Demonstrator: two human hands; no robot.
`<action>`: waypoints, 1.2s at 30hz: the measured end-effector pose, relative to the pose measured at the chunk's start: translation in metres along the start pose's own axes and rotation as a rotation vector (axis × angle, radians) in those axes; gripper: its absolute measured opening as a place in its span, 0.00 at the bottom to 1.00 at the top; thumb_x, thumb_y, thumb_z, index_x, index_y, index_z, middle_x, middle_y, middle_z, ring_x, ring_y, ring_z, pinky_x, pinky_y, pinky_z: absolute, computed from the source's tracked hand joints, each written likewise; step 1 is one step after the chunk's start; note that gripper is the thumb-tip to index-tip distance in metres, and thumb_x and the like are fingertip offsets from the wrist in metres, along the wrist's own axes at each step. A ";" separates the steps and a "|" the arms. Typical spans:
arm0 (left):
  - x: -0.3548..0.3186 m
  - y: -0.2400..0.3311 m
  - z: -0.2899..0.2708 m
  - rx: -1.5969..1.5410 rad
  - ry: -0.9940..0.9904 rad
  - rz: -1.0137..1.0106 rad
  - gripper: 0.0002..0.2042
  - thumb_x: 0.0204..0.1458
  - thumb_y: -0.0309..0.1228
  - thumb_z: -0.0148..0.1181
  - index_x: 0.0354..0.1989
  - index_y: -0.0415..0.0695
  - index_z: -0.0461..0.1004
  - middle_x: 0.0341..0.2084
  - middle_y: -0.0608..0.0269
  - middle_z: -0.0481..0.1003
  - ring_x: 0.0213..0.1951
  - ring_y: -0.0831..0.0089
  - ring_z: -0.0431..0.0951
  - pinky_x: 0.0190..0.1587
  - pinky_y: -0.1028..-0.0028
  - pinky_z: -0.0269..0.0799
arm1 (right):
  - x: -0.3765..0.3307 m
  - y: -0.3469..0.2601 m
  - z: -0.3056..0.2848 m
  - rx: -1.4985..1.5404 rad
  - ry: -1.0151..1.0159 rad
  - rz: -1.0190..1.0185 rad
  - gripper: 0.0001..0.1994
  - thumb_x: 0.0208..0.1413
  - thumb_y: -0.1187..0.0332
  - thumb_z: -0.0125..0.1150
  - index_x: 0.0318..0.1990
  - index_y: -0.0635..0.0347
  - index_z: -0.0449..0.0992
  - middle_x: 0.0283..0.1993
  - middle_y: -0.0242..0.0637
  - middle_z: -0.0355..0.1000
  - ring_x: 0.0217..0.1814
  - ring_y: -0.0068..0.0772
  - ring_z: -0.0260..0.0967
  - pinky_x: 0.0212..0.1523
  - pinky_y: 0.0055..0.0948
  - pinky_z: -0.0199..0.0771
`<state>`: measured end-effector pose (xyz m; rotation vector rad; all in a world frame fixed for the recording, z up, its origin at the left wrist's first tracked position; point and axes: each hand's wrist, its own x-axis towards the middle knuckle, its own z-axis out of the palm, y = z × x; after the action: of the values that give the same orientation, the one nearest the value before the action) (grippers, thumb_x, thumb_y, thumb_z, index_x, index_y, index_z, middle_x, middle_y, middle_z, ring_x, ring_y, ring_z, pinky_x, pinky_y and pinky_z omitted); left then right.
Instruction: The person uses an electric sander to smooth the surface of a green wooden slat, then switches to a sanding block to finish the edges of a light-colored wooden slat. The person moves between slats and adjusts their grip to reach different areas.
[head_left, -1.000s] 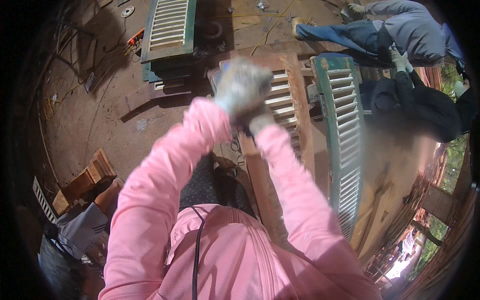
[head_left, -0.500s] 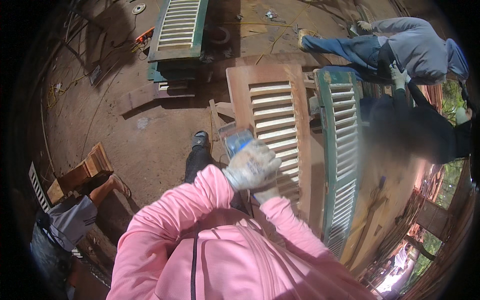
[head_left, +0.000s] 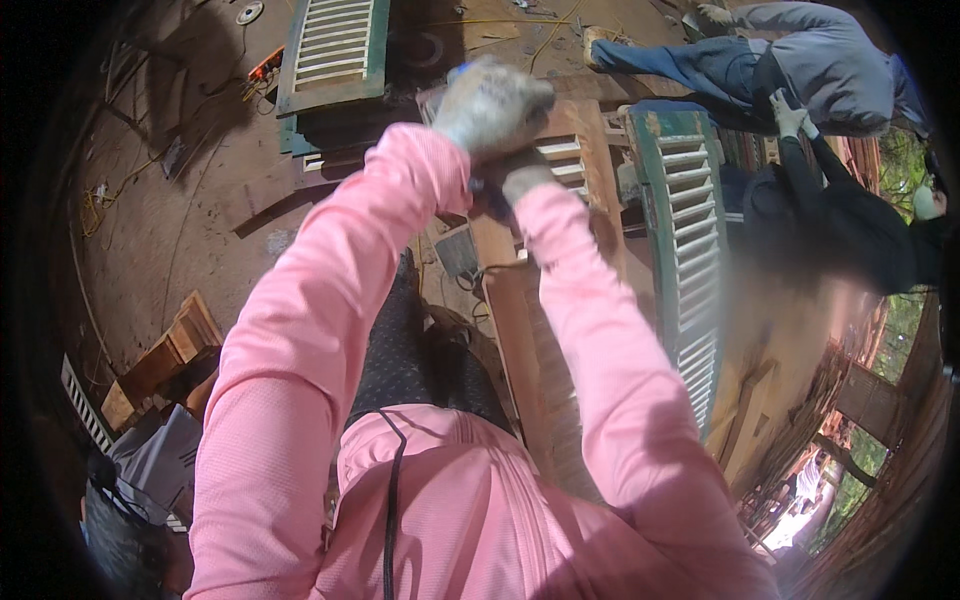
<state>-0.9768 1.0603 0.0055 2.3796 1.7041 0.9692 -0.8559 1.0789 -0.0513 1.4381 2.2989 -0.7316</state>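
My left hand [head_left: 495,105], in a pale work glove, is closed over the top of a blue handheld power tool [head_left: 458,72], which it mostly hides. Just behind and below it, my gloved right hand [head_left: 526,178] is closed around the tool's rear; its fingers are largely covered. Both hands are over the far part of a bare wooden louvred shutter [head_left: 598,165], which lies stretched out before me. A dark cord runs down beside the shutter's left edge. What kind of tool it is, and where it touches the wood, I cannot make out.
A green louvred shutter [head_left: 672,215] lies just right. More shutters [head_left: 330,50] are stacked at the far left, beyond loose boards. Co-workers are at the upper right [head_left: 820,70], the right [head_left: 830,220] and lower left [head_left: 150,460]. Cables [head_left: 95,205] trail over the floor.
Both hands have slid away from me along the wooden shutter with the power tool, and my arms are now stretched out. The view has shifted slightly.
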 end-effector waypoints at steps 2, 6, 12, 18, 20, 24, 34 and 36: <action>-0.043 0.045 0.003 -0.069 -0.095 -0.077 0.07 0.48 0.38 0.64 0.29 0.50 0.80 0.29 0.60 0.82 0.35 0.55 0.82 0.44 0.57 0.76 | -0.046 0.018 0.043 0.002 0.098 -0.101 0.34 0.55 0.47 0.67 0.68 0.49 0.71 0.70 0.44 0.69 0.72 0.42 0.66 0.69 0.37 0.67; -0.134 0.177 0.004 -0.346 -0.198 -0.003 0.05 0.42 0.33 0.65 0.23 0.47 0.79 0.22 0.54 0.79 0.29 0.56 0.81 0.34 0.59 0.77 | -0.208 0.075 0.139 0.045 0.263 -0.142 0.33 0.55 0.48 0.66 0.67 0.50 0.71 0.68 0.44 0.69 0.70 0.44 0.67 0.68 0.39 0.68; -0.228 0.294 0.031 -0.535 -0.295 0.278 0.11 0.50 0.39 0.64 0.35 0.49 0.71 0.30 0.64 0.70 0.37 0.63 0.76 0.50 0.61 0.73 | -0.375 0.101 0.215 0.139 0.330 -0.040 0.30 0.56 0.51 0.66 0.65 0.52 0.71 0.65 0.45 0.70 0.68 0.46 0.67 0.66 0.41 0.69; -0.154 0.201 0.028 -0.449 -0.188 0.237 0.15 0.47 0.43 0.68 0.37 0.49 0.73 0.30 0.64 0.76 0.37 0.62 0.79 0.50 0.60 0.74 | -0.290 0.094 0.181 0.146 0.459 -0.126 0.28 0.57 0.53 0.66 0.63 0.53 0.72 0.62 0.46 0.70 0.66 0.48 0.67 0.64 0.44 0.70; -0.123 0.162 0.026 -0.466 -0.171 0.229 0.14 0.47 0.42 0.68 0.35 0.48 0.74 0.28 0.62 0.77 0.37 0.60 0.80 0.47 0.59 0.74 | -0.238 0.086 0.157 0.147 0.501 -0.158 0.27 0.57 0.54 0.65 0.63 0.54 0.72 0.62 0.47 0.70 0.65 0.49 0.67 0.64 0.45 0.70; -0.055 0.091 0.014 -0.313 -0.205 0.154 0.11 0.48 0.42 0.66 0.35 0.52 0.77 0.30 0.63 0.79 0.36 0.59 0.80 0.46 0.57 0.74 | -0.136 0.064 0.101 0.150 0.558 -0.206 0.26 0.58 0.55 0.65 0.62 0.55 0.72 0.60 0.47 0.71 0.64 0.51 0.67 0.63 0.47 0.70; 0.038 -0.014 0.014 -0.012 -0.087 -0.019 0.10 0.54 0.38 0.62 0.42 0.53 0.83 0.38 0.59 0.84 0.43 0.56 0.83 0.53 0.58 0.73 | 0.016 0.026 -0.004 0.108 0.204 -0.026 0.28 0.54 0.57 0.68 0.61 0.56 0.73 0.59 0.49 0.72 0.63 0.48 0.69 0.62 0.46 0.71; 0.015 0.016 0.009 -0.040 -0.111 0.002 0.10 0.53 0.37 0.63 0.41 0.53 0.83 0.37 0.59 0.84 0.43 0.57 0.83 0.51 0.58 0.73 | -0.019 0.041 0.023 0.082 0.261 -0.054 0.28 0.54 0.57 0.68 0.61 0.57 0.73 0.59 0.50 0.72 0.63 0.48 0.69 0.63 0.46 0.71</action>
<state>-0.9557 1.0699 0.0120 2.3630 1.6284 0.8451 -0.8107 1.0666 -0.0699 1.5966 2.5384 -0.6960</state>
